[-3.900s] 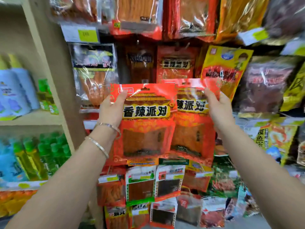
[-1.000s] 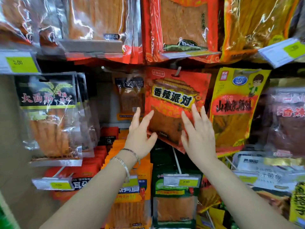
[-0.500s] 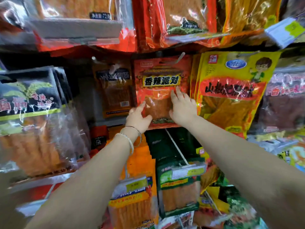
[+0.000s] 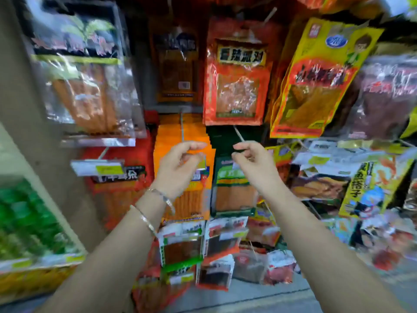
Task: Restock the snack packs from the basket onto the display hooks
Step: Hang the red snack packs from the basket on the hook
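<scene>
**A:** Quick, where's the red snack pack (image 4: 237, 73)?

**B:** Up on the rack, top middle. It hangs from a hook (image 4: 269, 13), pretty straight. A yellow pack (image 4: 316, 86) is just beside it on the right, and that one is tilted. A dark orange pack (image 4: 176, 64) hangs on its left, further back.

**A:** Am I holding the red one?

**B:** No. Both your hands are below it, apart from it.

**A:** OK, L hand?

**B:** Your left hand (image 4: 178, 170) is in front of the orange packs (image 4: 191, 199). The fingers are curled a bit and loose, w/ nothing in them. You've got two thin bracelets (image 4: 162, 197) on that wrist.

**A:** R hand?

**B:** Your right hand (image 4: 252, 163) is near the left one, not touching it. It's in front of the green pack (image 4: 232, 195). The fingers are bent soft, and thumb and first finger are close together. I see nothing in it.

**A:** Other stuff?

**B:** There's a big clear pack w/ a black top (image 4: 79, 71) at upper left. A price tag (image 4: 103, 169) is under it. Green bottles (image 4: 22, 222) are on a shelf far left. Small packs (image 4: 180, 247) hang lower down. It's all blurry, so I can't read the words.
</scene>
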`<act>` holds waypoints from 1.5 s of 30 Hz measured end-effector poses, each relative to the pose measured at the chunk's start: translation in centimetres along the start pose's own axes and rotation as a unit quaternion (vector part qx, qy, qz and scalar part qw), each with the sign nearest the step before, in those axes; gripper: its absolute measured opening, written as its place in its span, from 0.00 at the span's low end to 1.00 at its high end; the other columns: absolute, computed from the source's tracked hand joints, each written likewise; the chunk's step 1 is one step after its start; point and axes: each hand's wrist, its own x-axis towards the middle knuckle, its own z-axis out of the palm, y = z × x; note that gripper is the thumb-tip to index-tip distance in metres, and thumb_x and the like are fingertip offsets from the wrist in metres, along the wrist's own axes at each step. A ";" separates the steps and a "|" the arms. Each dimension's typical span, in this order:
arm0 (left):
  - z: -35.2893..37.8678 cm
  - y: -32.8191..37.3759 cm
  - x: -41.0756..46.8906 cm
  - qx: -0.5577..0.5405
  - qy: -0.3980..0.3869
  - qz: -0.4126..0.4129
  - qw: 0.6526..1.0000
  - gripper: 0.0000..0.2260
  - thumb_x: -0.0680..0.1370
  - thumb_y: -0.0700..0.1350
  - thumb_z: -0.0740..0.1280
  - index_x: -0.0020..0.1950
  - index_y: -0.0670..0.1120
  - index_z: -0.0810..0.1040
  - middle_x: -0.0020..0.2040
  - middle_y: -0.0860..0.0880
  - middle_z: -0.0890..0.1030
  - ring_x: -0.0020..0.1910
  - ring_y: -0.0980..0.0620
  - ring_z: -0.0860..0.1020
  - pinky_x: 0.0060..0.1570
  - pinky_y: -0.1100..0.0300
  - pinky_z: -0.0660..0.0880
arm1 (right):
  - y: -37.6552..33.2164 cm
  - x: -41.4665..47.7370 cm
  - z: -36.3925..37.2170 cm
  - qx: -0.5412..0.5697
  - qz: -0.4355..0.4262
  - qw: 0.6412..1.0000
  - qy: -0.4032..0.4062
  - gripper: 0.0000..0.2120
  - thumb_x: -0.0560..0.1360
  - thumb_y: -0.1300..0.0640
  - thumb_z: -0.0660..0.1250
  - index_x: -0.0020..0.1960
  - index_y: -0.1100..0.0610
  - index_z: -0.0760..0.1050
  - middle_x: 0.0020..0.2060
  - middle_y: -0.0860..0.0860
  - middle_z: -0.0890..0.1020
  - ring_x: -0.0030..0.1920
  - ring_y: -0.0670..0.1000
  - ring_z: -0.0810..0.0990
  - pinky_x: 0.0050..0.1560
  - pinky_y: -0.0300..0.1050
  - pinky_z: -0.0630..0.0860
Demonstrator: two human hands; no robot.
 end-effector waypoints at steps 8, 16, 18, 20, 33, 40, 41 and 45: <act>-1.7 -11.7 -31.8 0.025 -0.036 -0.422 0.906 0.10 0.77 0.36 0.64 0.58 0.33 0.76 0.45 0.46 0.78 0.46 0.51 0.78 0.50 0.63 0.74 | 10.9 -25.8 4.9 0.013 0.265 0.953 -0.146 0.07 0.75 0.70 0.63 0.46 0.60 0.75 0.33 0.53 0.73 0.30 0.44 0.72 0.29 0.29 0.67; -7.6 -10.7 -54.3 0.091 -0.088 -0.682 0.720 0.10 0.78 0.41 0.63 0.53 0.37 0.80 0.52 0.37 0.81 0.53 0.40 0.78 0.54 0.52 0.74 | 15.2 -45.2 7.9 -0.135 0.437 0.770 -0.445 0.07 0.75 0.62 0.63 0.39 0.55 0.72 0.36 0.55 0.76 0.33 0.50 0.73 0.29 0.35 0.69; -9.5 -10.4 -55.4 0.099 -0.020 -0.694 0.713 0.09 0.78 0.42 0.63 0.54 0.41 0.80 0.51 0.41 0.81 0.52 0.42 0.79 0.54 0.54 0.75 | 14.9 -47.2 9.2 -0.185 0.394 0.706 -0.559 0.09 0.76 0.61 0.62 0.36 0.60 0.72 0.37 0.62 0.75 0.37 0.52 0.73 0.34 0.42 0.69; -11.3 -10.7 -55.5 0.058 0.038 -0.712 0.699 0.08 0.79 0.41 0.62 0.52 0.40 0.79 0.48 0.41 0.80 0.44 0.44 0.78 0.44 0.58 0.76 | 14.2 -47.6 10.9 -0.223 0.345 0.640 -0.649 0.12 0.76 0.61 0.61 0.43 0.70 0.76 0.43 0.67 0.77 0.42 0.54 0.75 0.39 0.49 0.72; -29.0 -16.3 -52.4 -0.028 0.133 -0.683 0.717 0.07 0.79 0.38 0.59 0.51 0.45 0.76 0.49 0.44 0.79 0.48 0.48 0.77 0.44 0.61 0.72 | 5.0 -40.2 37.3 -0.095 0.291 0.721 -0.622 0.04 0.79 0.59 0.61 0.51 0.54 0.74 0.38 0.48 0.79 0.35 0.43 0.77 0.30 0.29 0.70; -38.5 -23.8 -48.8 -0.046 0.113 -0.659 0.743 0.09 0.80 0.36 0.57 0.55 0.43 0.74 0.50 0.45 0.78 0.43 0.52 0.77 0.36 0.72 0.73 | 5.7 -39.4 49.6 -0.035 0.452 0.752 -0.478 0.08 0.78 0.54 0.64 0.56 0.51 0.70 0.47 0.49 0.79 0.43 0.46 0.78 0.41 0.39 0.74; -39.1 -24.9 -48.3 -0.053 0.116 -0.659 0.741 0.09 0.80 0.36 0.57 0.54 0.44 0.74 0.49 0.46 0.78 0.42 0.53 0.77 0.37 0.71 0.73 | 6.6 -39.6 50.6 -0.038 0.479 0.748 -0.457 0.09 0.77 0.53 0.64 0.56 0.50 0.69 0.49 0.50 0.78 0.45 0.47 0.78 0.44 0.41 0.74; -39.9 -29.3 -46.8 -0.063 0.164 -0.650 0.739 0.10 0.79 0.35 0.58 0.46 0.47 0.75 0.46 0.47 0.79 0.44 0.52 0.77 0.40 0.70 0.73 | 11.2 -40.4 53.0 -0.066 0.582 0.733 -0.345 0.11 0.77 0.52 0.65 0.58 0.53 0.72 0.53 0.51 0.76 0.47 0.50 0.75 0.52 0.46 0.71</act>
